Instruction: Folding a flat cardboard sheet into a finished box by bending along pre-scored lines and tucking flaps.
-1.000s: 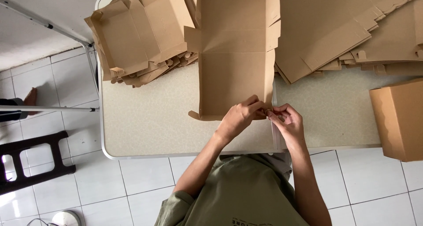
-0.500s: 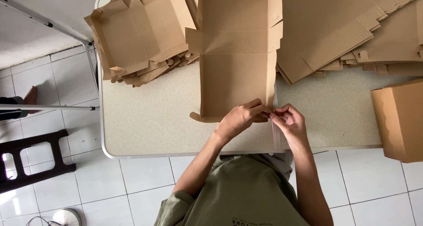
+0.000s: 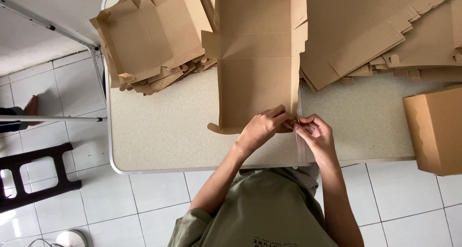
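A flat brown cardboard box blank (image 3: 255,59) lies on the pale speckled table (image 3: 159,136), its long side walls partly folded up. My left hand (image 3: 262,126) pinches the near right corner of this blank, fingers curled over the edge. My right hand (image 3: 315,134) meets it at the same corner, fingertips pressed against a small flap there. Both hands touch each other at the corner, and the flap itself is mostly hidden by my fingers.
A pile of half-folded cardboard trays (image 3: 149,40) sits at the back left. A stack of flat blanks (image 3: 385,30) covers the back right. An assembled closed box (image 3: 435,126) stands at the right edge. A dark stool (image 3: 29,175) and metal legs (image 3: 53,118) stand on the tiled floor.
Both hands stay at the near right corner of the blank; the fingers shift only slightly and the blank has barely moved.
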